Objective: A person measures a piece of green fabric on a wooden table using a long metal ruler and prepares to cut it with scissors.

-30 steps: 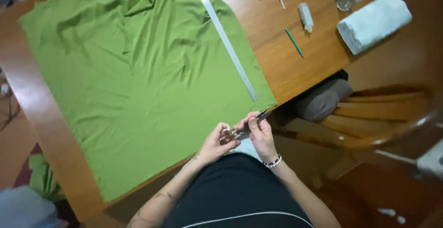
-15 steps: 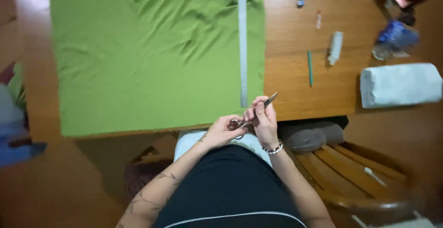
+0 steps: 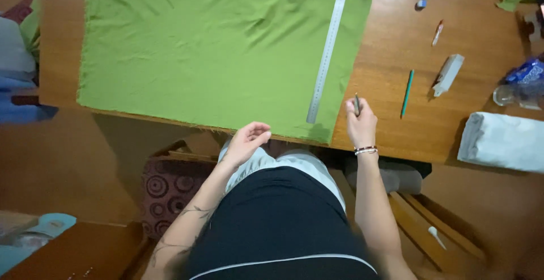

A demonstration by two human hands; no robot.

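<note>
at the near edge of the brown wooden table [image 3: 487,8], the person's right hand [image 3: 360,122] rests on the wood just beside the right border of the green cloth, its fingers curled shut around one slim dark pen-like tool [image 3: 357,103] that stands nearly upright out of the fist. a beaded bracelet [image 3: 366,150] circles that wrist. the left hand [image 3: 248,140] hangs below the table edge, over the lap, palm half turned and fingers loosely spread, gripping nothing; its fingertips lie close to the frayed hem of the cloth, though i cannot tell if they touch it. the two hands are well apart.

one sheet of wrinkled green fabric [image 3: 198,48] covers most of the tabletop, and one long grey metal ruler [image 3: 329,48] lies on it near its right side, running away from the person at a slight slant. on the bare wood to the right there is one teal pencil [image 3: 407,92], one small white rectangular block [image 3: 449,74], one short pinkish stick [image 3: 437,32] and one tiny blue piece [image 3: 421,3]. one folded pale blue cloth [image 3: 501,142] sits at the far right corner, with a clear glass [image 3: 504,95] beside it.
</note>
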